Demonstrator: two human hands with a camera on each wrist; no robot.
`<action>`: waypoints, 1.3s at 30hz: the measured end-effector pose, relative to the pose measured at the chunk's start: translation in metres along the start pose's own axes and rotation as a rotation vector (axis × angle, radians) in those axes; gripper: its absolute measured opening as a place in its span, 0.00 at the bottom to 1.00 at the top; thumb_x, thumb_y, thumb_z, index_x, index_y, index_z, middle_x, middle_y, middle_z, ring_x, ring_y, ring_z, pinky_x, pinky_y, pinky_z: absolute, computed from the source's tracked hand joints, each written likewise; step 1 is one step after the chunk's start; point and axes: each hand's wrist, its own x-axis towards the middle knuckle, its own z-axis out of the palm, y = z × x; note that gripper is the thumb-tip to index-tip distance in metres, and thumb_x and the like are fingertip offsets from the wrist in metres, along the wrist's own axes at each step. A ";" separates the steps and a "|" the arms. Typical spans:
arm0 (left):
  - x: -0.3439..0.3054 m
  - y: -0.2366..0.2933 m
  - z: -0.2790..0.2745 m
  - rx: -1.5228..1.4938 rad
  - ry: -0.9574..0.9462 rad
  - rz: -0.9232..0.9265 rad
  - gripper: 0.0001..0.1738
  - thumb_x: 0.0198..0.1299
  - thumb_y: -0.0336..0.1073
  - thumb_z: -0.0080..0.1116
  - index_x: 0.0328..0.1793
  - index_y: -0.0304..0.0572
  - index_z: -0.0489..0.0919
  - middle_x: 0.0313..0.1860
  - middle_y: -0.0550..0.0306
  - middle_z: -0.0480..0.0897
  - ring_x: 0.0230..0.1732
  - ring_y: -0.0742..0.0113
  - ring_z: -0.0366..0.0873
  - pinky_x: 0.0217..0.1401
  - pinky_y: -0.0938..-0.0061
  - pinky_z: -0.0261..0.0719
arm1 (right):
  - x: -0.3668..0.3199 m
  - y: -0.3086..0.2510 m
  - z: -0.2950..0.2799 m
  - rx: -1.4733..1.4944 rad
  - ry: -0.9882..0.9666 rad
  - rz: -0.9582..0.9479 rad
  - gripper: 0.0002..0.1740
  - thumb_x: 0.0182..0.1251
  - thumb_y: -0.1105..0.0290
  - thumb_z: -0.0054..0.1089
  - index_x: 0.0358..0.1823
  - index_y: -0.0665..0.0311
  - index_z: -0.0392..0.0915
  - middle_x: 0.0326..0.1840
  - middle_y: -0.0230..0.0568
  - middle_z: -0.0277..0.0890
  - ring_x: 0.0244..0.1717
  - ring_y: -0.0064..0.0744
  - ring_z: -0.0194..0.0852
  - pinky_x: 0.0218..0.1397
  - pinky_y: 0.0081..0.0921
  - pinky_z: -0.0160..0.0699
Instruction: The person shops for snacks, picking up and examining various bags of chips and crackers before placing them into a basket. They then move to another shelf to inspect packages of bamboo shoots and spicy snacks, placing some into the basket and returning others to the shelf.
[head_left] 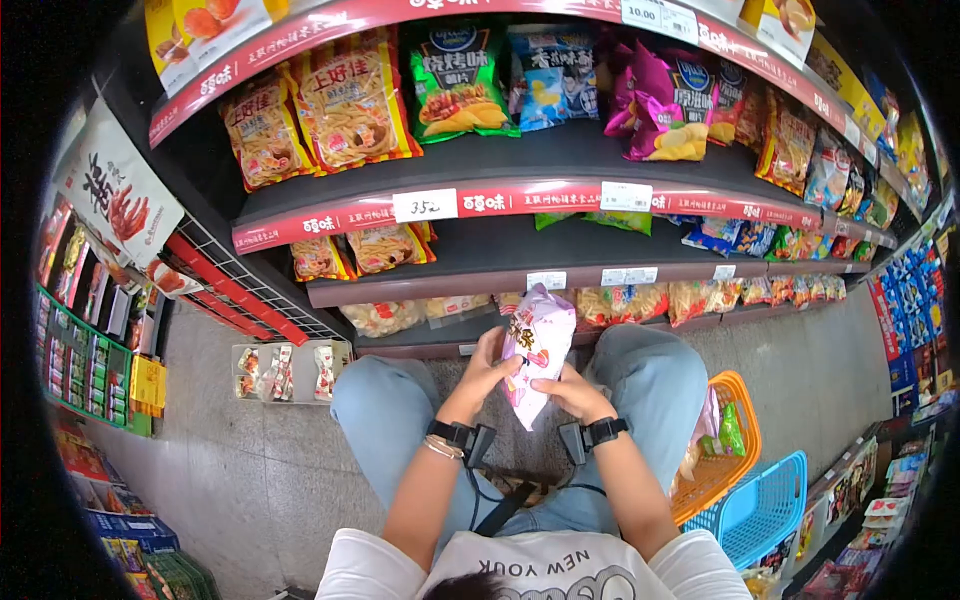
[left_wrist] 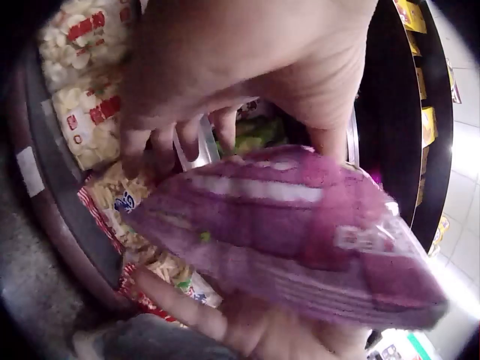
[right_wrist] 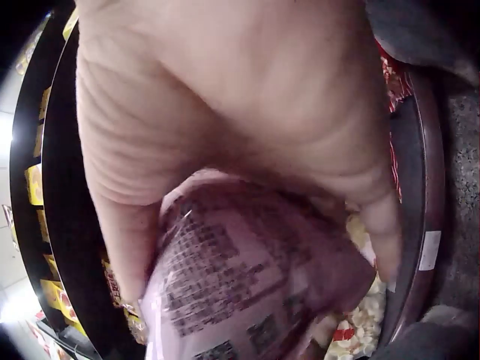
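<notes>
A pink-and-purple snack bag [head_left: 541,345] is held up between both hands, in front of the lowest shelf and between the knees. My left hand [head_left: 484,374] grips its left edge, thumb on the front face. From the lower right, my right hand [head_left: 578,393] pinches the bag, its thumb also on the front. In the left wrist view the purple side of the bag [left_wrist: 300,232] fills the middle, the left fingers partly behind it. Small print and a square code show on the back of the bag [right_wrist: 240,270] in the right wrist view.
Shelves [head_left: 480,165] of snack bags curve ahead, a price card [head_left: 424,205] on one edge. By the right knee stand an orange basket [head_left: 735,440] with bags in it and a blue basket [head_left: 770,510]. A white box [head_left: 285,372] sits on the floor at left.
</notes>
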 end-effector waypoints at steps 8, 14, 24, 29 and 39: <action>-0.006 0.015 0.020 -0.157 -0.227 -0.254 0.34 0.62 0.40 0.58 0.70 0.36 0.59 0.62 0.56 0.70 0.62 0.68 0.66 0.65 0.72 0.62 | -0.011 0.011 -0.017 -0.045 0.272 -0.283 0.47 0.55 0.69 0.69 0.70 0.68 0.46 0.63 0.45 0.61 0.66 0.34 0.58 0.67 0.32 0.60; 0.000 0.016 0.031 -0.126 -0.173 -0.065 0.32 0.63 0.33 0.55 0.71 0.32 0.58 0.65 0.52 0.67 0.65 0.66 0.64 0.67 0.72 0.61 | -0.020 0.016 -0.011 -0.129 0.488 -0.593 0.25 0.62 0.73 0.60 0.58 0.64 0.60 0.57 0.40 0.65 0.54 0.22 0.66 0.57 0.24 0.67; -0.023 0.074 0.089 0.094 -0.157 0.120 0.39 0.53 0.32 0.65 0.69 0.31 0.59 0.61 0.50 0.69 0.61 0.63 0.66 0.65 0.69 0.62 | -0.077 -0.025 0.017 -0.062 0.497 -0.709 0.34 0.62 0.68 0.62 0.65 0.70 0.55 0.61 0.43 0.63 0.61 0.30 0.64 0.62 0.28 0.65; -0.025 0.087 0.141 0.070 -0.305 0.147 0.40 0.51 0.31 0.66 0.69 0.29 0.59 0.62 0.50 0.68 0.62 0.63 0.66 0.67 0.68 0.60 | -0.130 -0.063 0.001 -0.049 0.396 -0.695 0.44 0.49 0.72 0.73 0.66 0.68 0.55 0.60 0.40 0.64 0.61 0.26 0.63 0.65 0.26 0.63; -0.019 0.031 0.254 0.311 -0.791 -0.006 0.29 0.56 0.33 0.63 0.64 0.33 0.68 0.59 0.48 0.75 0.61 0.61 0.71 0.62 0.65 0.69 | -0.255 -0.043 -0.083 -0.402 0.975 -0.580 0.50 0.40 0.68 0.78 0.64 0.72 0.56 0.59 0.44 0.65 0.61 0.32 0.63 0.63 0.29 0.64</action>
